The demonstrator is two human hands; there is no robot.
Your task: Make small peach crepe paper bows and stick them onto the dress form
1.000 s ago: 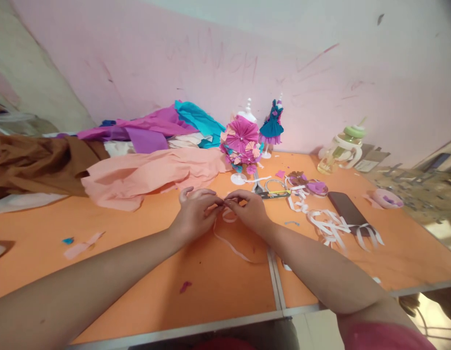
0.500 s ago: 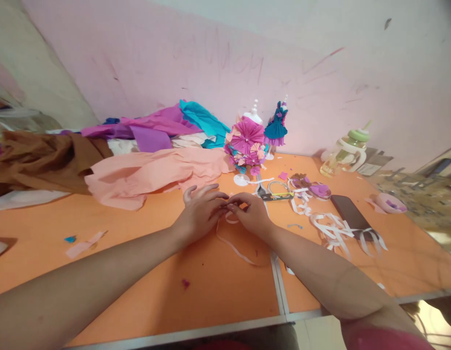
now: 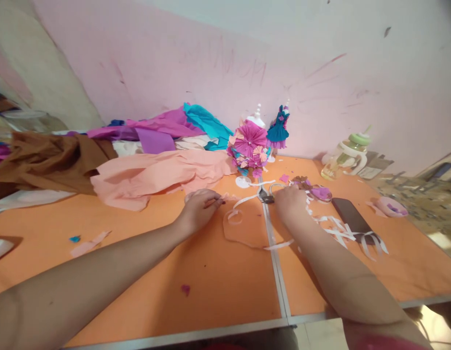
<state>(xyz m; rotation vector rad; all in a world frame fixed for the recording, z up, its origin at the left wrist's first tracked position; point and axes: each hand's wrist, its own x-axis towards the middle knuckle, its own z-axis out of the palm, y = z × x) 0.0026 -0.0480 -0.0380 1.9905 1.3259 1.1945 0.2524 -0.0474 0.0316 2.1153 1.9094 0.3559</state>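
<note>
My left hand rests on the orange table with its fingertips pinched on a small peach paper piece. A thin pale paper strip curls and loops across the table between my hands. My right hand lies farther right, on the scissors by the white strips; its fingers curl over the handles, and whether they grip is hidden.
Crepe paper lies heaped at the back left: peach, brown, purple and teal. A mannequin with pink paper flowers and a blue paper dress figure stand behind. A phone, white strips and a bottle lie right.
My hands were together, pinching the strip. My right hand has let go and moved right and away to the scissors; the left hand stays with the small peach piece.
</note>
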